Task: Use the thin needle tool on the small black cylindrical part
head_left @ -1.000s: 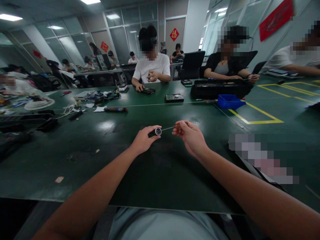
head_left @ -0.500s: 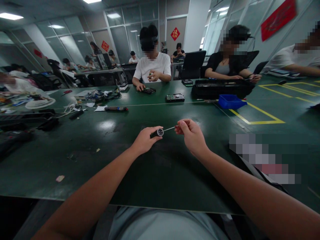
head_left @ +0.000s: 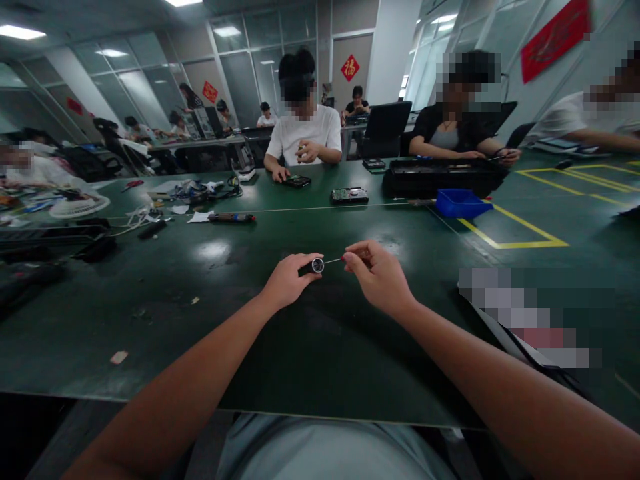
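My left hand [head_left: 287, 280] holds a small black cylinder with a silver round end [head_left: 317, 265] just above the green table [head_left: 210, 320]. My right hand [head_left: 377, 273] pinches a thin metal rod [head_left: 332, 260] whose tip points into the cylinder's end. Both hands are close together over the middle of the table.
A screwdriver [head_left: 231, 217] and cables lie at mid-left. A hard drive [head_left: 349, 195], a blue bin [head_left: 463, 203] and a black tray [head_left: 440, 175] sit further back. Other people work across the table. Yellow tape lines mark the right side.
My right hand has moved a little left, bringing the rod further toward the cylinder. My left hand has stayed nearly still.
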The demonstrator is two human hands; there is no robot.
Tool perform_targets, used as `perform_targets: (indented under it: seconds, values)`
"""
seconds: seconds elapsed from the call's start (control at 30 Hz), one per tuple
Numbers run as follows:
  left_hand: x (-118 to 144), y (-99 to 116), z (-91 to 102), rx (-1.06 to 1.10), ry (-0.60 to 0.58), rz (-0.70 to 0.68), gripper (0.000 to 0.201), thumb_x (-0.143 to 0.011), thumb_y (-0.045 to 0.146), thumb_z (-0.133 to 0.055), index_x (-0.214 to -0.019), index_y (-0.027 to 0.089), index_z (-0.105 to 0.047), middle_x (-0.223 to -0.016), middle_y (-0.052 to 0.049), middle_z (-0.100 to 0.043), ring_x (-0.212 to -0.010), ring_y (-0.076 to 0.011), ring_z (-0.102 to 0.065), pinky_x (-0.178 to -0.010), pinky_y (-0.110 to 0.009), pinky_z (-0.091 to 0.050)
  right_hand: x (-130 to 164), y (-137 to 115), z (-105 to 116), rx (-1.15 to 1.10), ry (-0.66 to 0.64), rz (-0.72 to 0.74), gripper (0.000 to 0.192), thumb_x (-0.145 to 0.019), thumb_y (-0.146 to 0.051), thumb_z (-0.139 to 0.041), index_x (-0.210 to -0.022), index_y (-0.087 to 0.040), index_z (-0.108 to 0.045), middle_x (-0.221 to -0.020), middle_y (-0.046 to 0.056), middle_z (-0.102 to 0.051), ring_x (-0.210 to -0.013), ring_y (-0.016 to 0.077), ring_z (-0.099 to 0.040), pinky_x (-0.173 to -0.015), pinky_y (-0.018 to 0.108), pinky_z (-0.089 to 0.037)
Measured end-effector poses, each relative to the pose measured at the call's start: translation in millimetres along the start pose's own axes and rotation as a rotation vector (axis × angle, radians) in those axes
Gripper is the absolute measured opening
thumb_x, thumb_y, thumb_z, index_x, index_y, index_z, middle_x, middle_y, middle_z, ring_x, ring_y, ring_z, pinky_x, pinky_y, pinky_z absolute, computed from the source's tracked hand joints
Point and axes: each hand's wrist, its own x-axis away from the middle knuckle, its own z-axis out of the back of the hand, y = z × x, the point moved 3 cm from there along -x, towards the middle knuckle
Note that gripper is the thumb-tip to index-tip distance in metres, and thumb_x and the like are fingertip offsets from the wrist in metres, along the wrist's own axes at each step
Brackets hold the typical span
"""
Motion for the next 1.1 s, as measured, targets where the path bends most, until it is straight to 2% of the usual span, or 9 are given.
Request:
perform_targets:
  seconds: [0.17, 0.33, 0.5, 0.57, 0.7, 0.77, 0.87, 1.0, 1.1]
  values:
    - [0.3, -1.3, 1.0, 0.007, 0.005, 0.009, 0.042, -0.087, 0.023, -0.072, -0.128, 0.026, -0.065, -0.121, -0.005, -0.070, -0.112, -0.0237, -0.062, -0.102, -0.042, -0.045, 4.1, -4.4, -1.1, 0.035, -0.065, 0.055, 0.016, -0.094, -0.032, -0.055, -0.096, -0.020, -0.065, -0.080, 0.003, -0.071, -0.074, 0.0180, -0.069, -0.067, 0.030, -0.049]
    - [0.7, -0.5, 0.0, -0.005, -0.007, -0.001, 0.042, -0.087, 0.024, -0.071, -0.128, 0.027, -0.065, -0.123, -0.005, -0.069, -0.113, -0.0239, -0.062, -0.103, -0.043, -0.045, 5.1, -5.6, -0.8, 0.117, -0.039, 0.005, 0.032, -0.099, -0.043, -0.045, -0.095, -0.020, -0.066, -0.062, -0.001, -0.064, -0.056, 0.0153, -0.060, -0.058, 0.029, -0.042]
    - [0.4, -0.1, 0.7, 0.004, -0.017, 0.010, 0.042, -0.087, 0.024, -0.071, -0.128, 0.026, -0.065, -0.123, -0.005, -0.069, -0.114, -0.0239, -0.062, -0.104, -0.043, -0.045, 4.9, -5.6, -1.5, 0.127, -0.024, 0.035, 0.030, -0.098, -0.032, -0.043, -0.121, -0.021, -0.058, -0.073, 0.001, -0.066, -0.063, 0.0180, -0.062, -0.062, 0.031, -0.044]
    - [0.6, -0.1, 0.9, 0.008, -0.017, 0.008, 0.042, -0.087, 0.024, -0.071, -0.128, 0.025, -0.064, -0.124, -0.006, -0.069, -0.115, -0.0242, -0.062, -0.104, -0.044, -0.045, 5.5, -6.4, -1.3, 0.119, -0.040, 0.042, 0.028, -0.098, -0.032, -0.043, -0.118, -0.022, -0.059, -0.077, 0.002, -0.067, -0.067, 0.0188, -0.062, -0.064, 0.032, -0.044]
    - [0.7, 0.1, 0.5, -0.006, -0.029, -0.002, 0.041, -0.087, 0.024, -0.070, -0.128, 0.026, -0.065, -0.123, -0.006, -0.069, -0.115, -0.0246, -0.062, -0.104, -0.044, -0.044, 6.3, -6.7, -1.3, 0.116, -0.063, 0.032, 0.033, -0.101, -0.041, -0.039, -0.096, -0.023, -0.066, -0.073, 0.002, -0.065, -0.068, 0.0191, -0.062, -0.064, 0.033, -0.043]
    - [0.3, 0.0, 0.8, -0.005, -0.029, 0.005, 0.041, -0.087, 0.024, -0.070, -0.128, 0.026, -0.065, -0.123, -0.006, -0.069, -0.114, -0.0244, -0.062, -0.104, -0.043, -0.045, 6.0, -5.1, -1.9, 0.100, -0.041, 0.032, 0.029, -0.100, -0.040, -0.041, -0.101, -0.024, -0.065, -0.076, 0.003, -0.066, -0.070, 0.0195, -0.063, -0.066, 0.034, -0.045]
    - [-0.5, -0.8, 2.2, 0.008, -0.010, 0.033, 0.042, -0.087, 0.024, -0.070, -0.128, 0.026, -0.065, -0.122, -0.005, -0.069, -0.114, -0.0240, -0.063, -0.103, -0.042, -0.045, 4.1, 0.7, -3.6, -0.031, 0.022, -0.012, 0.022, -0.095, -0.037, -0.051, -0.108, -0.022, -0.061, -0.082, 0.004, -0.069, -0.074, 0.0199, -0.065, -0.070, 0.035, -0.049]
    - [-1.2, -0.6, 3.2, 0.019, -0.001, 0.038, 0.042, -0.087, 0.025, -0.071, -0.128, 0.025, -0.065, -0.123, -0.006, -0.069, -0.115, -0.0239, -0.062, -0.104, -0.042, -0.045, 0.3, 10.7, -8.8, -0.288, 0.044, -0.102, 0.023, -0.091, -0.043, -0.057, -0.094, -0.021, -0.062, -0.083, 0.005, -0.068, -0.077, 0.0191, -0.066, -0.075, 0.037, -0.053]
    - [-1.3, 1.4, 4.3, 0.048, 0.001, 0.012, 0.043, -0.086, 0.024, -0.071, -0.129, 0.024, -0.064, -0.125, -0.006, -0.069, -0.117, -0.0233, -0.061, -0.106, -0.042, -0.043, -2.4, 19.4, -12.2, -0.476, 0.084, -0.189, 0.028, -0.089, -0.048, -0.059, -0.092, -0.021, -0.063, -0.082, 0.003, -0.066, -0.075, 0.0177, -0.065, -0.077, 0.037, -0.055]
